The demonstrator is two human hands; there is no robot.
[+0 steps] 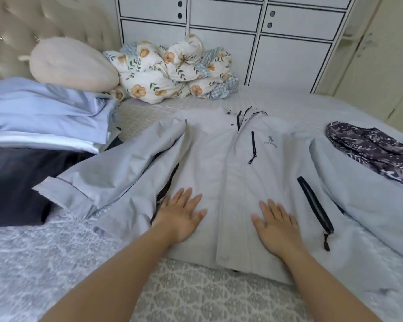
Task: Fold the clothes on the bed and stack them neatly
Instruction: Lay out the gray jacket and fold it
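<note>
1. The jacket (pixel 221 173) lay front up and spread flat on the bed (pixel 56 263), hem toward me, collar toward the far wall, zipped placket running down the middle.
2. My left hand (pixel 180 217) pressed flat on the lower front just left of the placket, fingers (pixel 186 196) straight and spread, gripping nothing.
3. My right hand (pixel 277 225) lay flat just right of the placket, fingers likewise extended and holding nothing. I judged both palms were there to smooth the panel before folding.
4. The left sleeve (pixel 107 173) angled outward over the bed; the right sleeve (pixel 358 189) ran down the other side. Neither was folded in yet, so I took that as the next step.
5. To the left sat a stack (pixel 44 117) of pale blue folded clothes on something dark, probably the finished pile.
6. A dark patterned garment (pixel 372 149) lay crumpled at the right, seemingly awaiting its turn.
7. Beyond were a floral quilt (pixel 172 68), a pillow (pixel 72 61) and a wardrobe (pixel 277 43).
</note>
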